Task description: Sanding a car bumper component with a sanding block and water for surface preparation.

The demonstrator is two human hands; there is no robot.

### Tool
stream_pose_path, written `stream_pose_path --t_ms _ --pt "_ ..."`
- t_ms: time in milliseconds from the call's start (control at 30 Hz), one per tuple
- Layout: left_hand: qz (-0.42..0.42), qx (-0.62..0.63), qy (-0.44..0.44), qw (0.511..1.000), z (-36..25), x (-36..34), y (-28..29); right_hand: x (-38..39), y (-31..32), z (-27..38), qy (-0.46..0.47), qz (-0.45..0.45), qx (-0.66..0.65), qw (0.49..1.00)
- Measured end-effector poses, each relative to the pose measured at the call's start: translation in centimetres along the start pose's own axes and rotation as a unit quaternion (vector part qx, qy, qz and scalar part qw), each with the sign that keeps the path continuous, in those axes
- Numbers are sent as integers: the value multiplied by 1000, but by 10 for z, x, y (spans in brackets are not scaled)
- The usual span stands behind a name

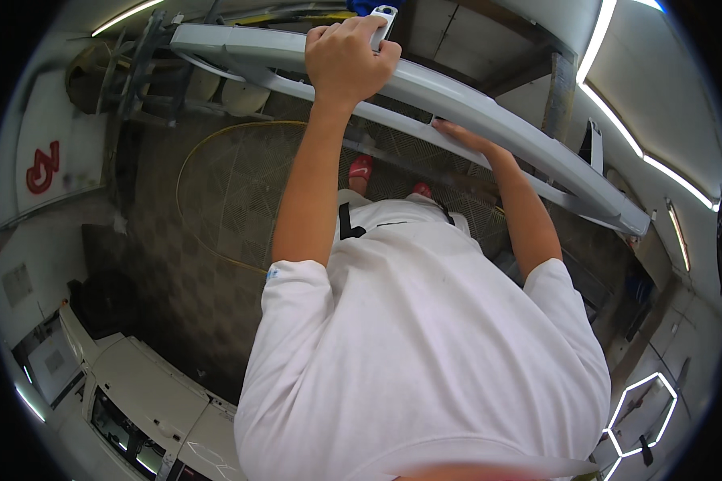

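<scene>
A long, curved, pale grey vehicle bumper [457,100] spans the view in front of me, sloping down to the right, with an open gap between its broad upper face and a thinner lower bar. My left hand [349,60] is closed over the upper face, left of the middle, its fingers curled toward the far edge beside an upright pale bracket [383,30] with a hole at the tip. Through the gap reaches my right hand [464,138], gripping at the lower bar; the bumper partly hides its fingers. A similar bracket [592,146] stands farther right.
Metal stands [140,80] are at the far left. A yellow hose [180,180] loops over the patterned floor [160,232]. Behind the bumper rises a worn post [560,96]. A white vehicle [148,389] stands at lower left, and light tubes [610,112] run along the right.
</scene>
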State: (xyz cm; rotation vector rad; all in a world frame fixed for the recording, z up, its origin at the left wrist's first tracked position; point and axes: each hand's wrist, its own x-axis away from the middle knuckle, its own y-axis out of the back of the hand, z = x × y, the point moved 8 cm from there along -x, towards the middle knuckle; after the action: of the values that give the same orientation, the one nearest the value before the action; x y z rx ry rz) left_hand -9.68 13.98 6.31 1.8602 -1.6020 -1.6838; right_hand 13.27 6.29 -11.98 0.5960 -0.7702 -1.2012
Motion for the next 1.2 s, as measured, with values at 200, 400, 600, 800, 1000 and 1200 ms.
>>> stream_pose_path --t_ms 200,400,600,800,1000,1200 --pt "25 22 5 999 -11 -7 17 -4 -11 -13 -54 69 -17 996" --pt "29 29 7 999 -20 -12 16 -11 -18 -41 -58 -85 -20 994" --pt "10 -4 -3 1000 0 0 1 3 3 0 -72 -18 76 994" --pt "23 -13 -4 1000 7 4 -1 4 -14 -8 37 -58 -9 998" --pt "11 -3 -17 1000 -2 -6 0 -14 -20 -47 -23 -102 58 993" --pt "32 -11 1 999 -1 -3 0 8 -2 5 15 -103 -43 994"
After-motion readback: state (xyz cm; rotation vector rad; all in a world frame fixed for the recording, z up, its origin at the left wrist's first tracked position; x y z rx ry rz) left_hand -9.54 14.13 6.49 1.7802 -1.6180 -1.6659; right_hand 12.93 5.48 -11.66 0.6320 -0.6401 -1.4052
